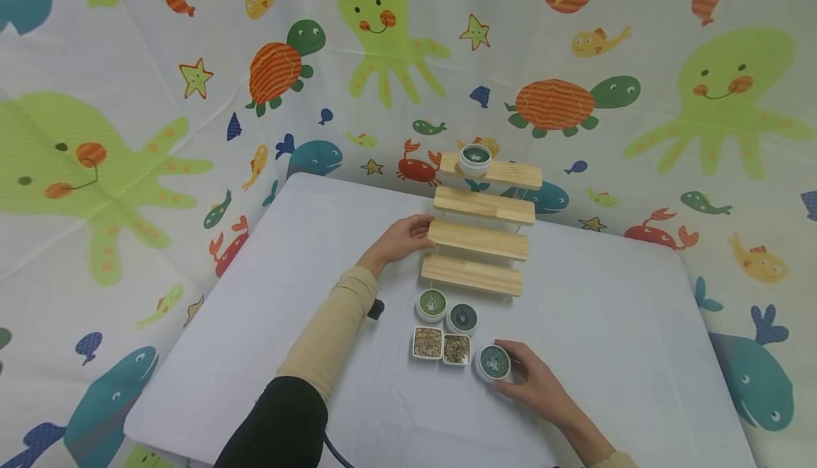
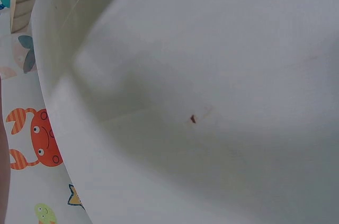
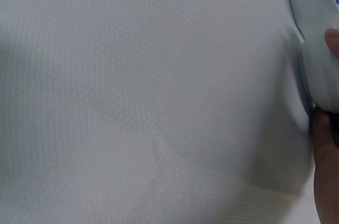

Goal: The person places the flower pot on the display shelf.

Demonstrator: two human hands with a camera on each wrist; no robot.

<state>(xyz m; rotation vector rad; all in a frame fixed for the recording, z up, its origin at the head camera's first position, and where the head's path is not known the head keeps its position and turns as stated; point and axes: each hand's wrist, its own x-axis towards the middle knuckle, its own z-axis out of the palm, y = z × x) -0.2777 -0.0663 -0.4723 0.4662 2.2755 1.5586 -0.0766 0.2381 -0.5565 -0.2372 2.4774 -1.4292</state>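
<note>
My left hand (image 1: pixel 397 240) holds the left end of a tiered wooden shelf (image 1: pixel 479 240), at the second step from the bottom. In the left wrist view the end of a wooden step (image 2: pixel 24 1) shows at the upper left corner. With thumb and fingers on either side, my right hand (image 1: pixel 537 385) grips a small round white pot (image 1: pixel 494 362) with a dark green top. That pot's white side (image 3: pixel 320 70) is at the right edge of the right wrist view. Another round white pot (image 1: pixel 475 159) stands on the shelf's top step.
In front of the shelf stand a lighter green round pot (image 1: pixel 432 303) and a dark green one (image 1: pixel 462 318). Two square white pots (image 1: pixel 428 342) with brownish filling sit side by side, left of the gripped pot. A patterned cloth (image 1: pixel 408 64) hangs behind the white table (image 1: pixel 613 326).
</note>
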